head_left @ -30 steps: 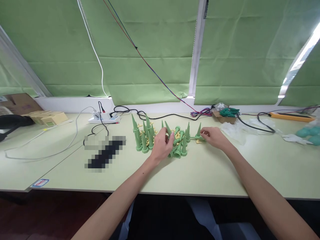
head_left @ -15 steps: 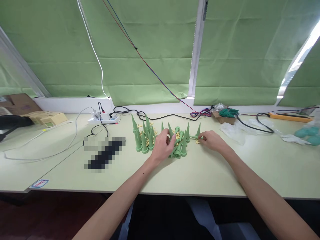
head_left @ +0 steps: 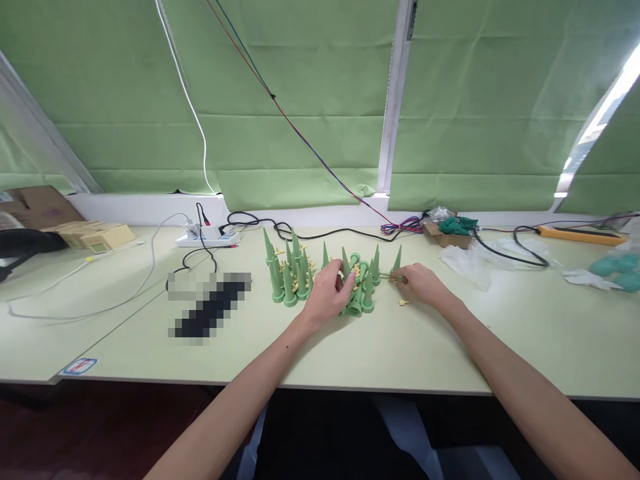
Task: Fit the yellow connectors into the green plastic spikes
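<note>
My left hand [head_left: 327,293] curls its thumb and fingers round a pointed green cone [head_left: 345,261] at the left side of a cluster of green cones. Several cones there stand upright, while others, such as a hollow-ended cone [head_left: 355,309], lie in a heap with small yellow pieces [head_left: 357,272] among them. To the right, my right hand [head_left: 423,283] has its fingertips pinched together beside a thin green part [head_left: 385,275] and an upright cone [head_left: 398,259]. What those fingertips hold is hidden. A loose yellow piece [head_left: 403,303] lies just below them on the table.
A group of upright green cones [head_left: 289,283] with yellow pieces stands left of my left hand. Behind run a black cable [head_left: 325,235] and a power strip [head_left: 210,235]. A small cardboard box [head_left: 450,237] and clear plastic bags [head_left: 470,263] lie at right.
The cone at my left hand has gone from tilted to more upright. My right hand has shifted slightly left, and a yellow piece now lies apart below its fingers.
</note>
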The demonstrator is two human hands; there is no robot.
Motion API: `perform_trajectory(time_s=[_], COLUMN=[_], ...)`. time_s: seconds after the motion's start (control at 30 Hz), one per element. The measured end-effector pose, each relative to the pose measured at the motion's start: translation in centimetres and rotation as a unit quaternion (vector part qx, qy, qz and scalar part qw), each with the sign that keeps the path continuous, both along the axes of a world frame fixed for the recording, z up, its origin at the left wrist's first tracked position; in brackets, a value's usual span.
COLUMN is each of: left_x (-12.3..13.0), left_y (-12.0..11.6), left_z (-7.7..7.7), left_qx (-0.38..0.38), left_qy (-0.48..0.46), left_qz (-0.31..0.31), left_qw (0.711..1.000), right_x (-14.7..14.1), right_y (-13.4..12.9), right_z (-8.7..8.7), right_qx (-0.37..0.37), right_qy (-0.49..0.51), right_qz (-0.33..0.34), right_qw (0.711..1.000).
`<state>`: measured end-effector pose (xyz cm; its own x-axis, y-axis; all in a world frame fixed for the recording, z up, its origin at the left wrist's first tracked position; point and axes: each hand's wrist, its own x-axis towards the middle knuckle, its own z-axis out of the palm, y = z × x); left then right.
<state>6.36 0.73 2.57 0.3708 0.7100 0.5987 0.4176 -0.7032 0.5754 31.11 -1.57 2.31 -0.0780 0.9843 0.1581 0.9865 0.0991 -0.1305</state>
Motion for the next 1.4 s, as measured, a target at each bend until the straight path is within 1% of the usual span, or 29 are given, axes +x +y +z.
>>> perform_trajectory(time_s=[0.13, 0.27, 0.4, 0.5, 0.57, 0.6, 0.63, 0.67, 0.73, 0.77, 0.83, 1.0, 1.1, 1.2, 1.33, 1.4], left_x=[0.0, 0.0, -0.1, 0.0, 0.3, 0.6, 0.9, 1.2, 1.9, 2.2, 2.6, 2.7, 2.7, 2.5, 1.7, 1.3], left_y=[0.0, -0.1, -0.3, -0.7, -1.3, -1.7, -2.1, -2.6, -3.6, -4.0, -4.5, -4.7, -4.5, -4.2, -3.6, -3.3], left_z=[-0.1, -0.2, -0.3, -0.7, -1.1, -1.4, -1.6, -1.8, -2.1, -2.2, -2.3, -2.2, -2.3, -2.2, -2.1, -2.1], left_qx=[0.002, 0.021, 0.087, 0.156, 0.209, 0.24, 0.277, 0.3, 0.341, 0.351, 0.336, 0.255, 0.216, 0.2, 0.202, 0.21], left_qy=[0.005, 0.01, -0.003, -0.01, -0.001, 0.024, 0.054, 0.101, 0.179, 0.199, 0.235, 0.264, 0.27, 0.27, 0.282, 0.289], left_qz=[-0.007, -0.014, -0.018, -0.044, -0.083, -0.117, -0.16, -0.189, -0.226, -0.234, -0.246, -0.278, -0.277, -0.247, -0.182, -0.154], left_qw=[1.0, 1.0, 0.996, 0.987, 0.974, 0.963, 0.946, 0.93, 0.895, 0.884, 0.878, 0.888, 0.896, 0.909, 0.92, 0.921], right_x=[0.1, -0.1, -0.2, -0.4, -0.5, -0.6, -0.7, -0.8, -1.1, -1.2, -1.4, -1.9, -2.2, -2.5, -3.1, -3.7], right_y=[0.2, 0.2, 0.2, 0.1, 0.0, 0.0, -0.1, -0.2, -0.3, -0.4, -0.5, -0.8, -0.8, -0.7, -0.6, -0.7], right_z=[-0.6, -0.7, -0.5, -0.5, -0.6, -0.6, -0.6, -0.6, -0.6, -0.5, -0.5, -0.3, -0.5, -1.0, -1.7, -1.8], right_qx=[0.001, 0.001, -0.008, -0.013, -0.014, -0.013, -0.01, -0.008, -0.002, 0.001, 0.003, 0.008, 0.013, 0.03, 0.088, 0.113], right_qy=[-0.009, -0.009, -0.006, 0.013, 0.026, 0.032, 0.036, 0.041, 0.052, 0.059, 0.074, 0.12, 0.154, 0.188, 0.221, 0.244], right_qz=[-0.007, -0.018, -0.018, -0.008, 0.001, 0.005, 0.008, 0.012, 0.02, 0.024, 0.033, 0.055, 0.058, 0.066, 0.086, 0.082], right_qw=[1.0, 1.0, 1.0, 1.0, 1.0, 0.999, 0.999, 0.999, 0.998, 0.998, 0.997, 0.991, 0.986, 0.979, 0.967, 0.96])
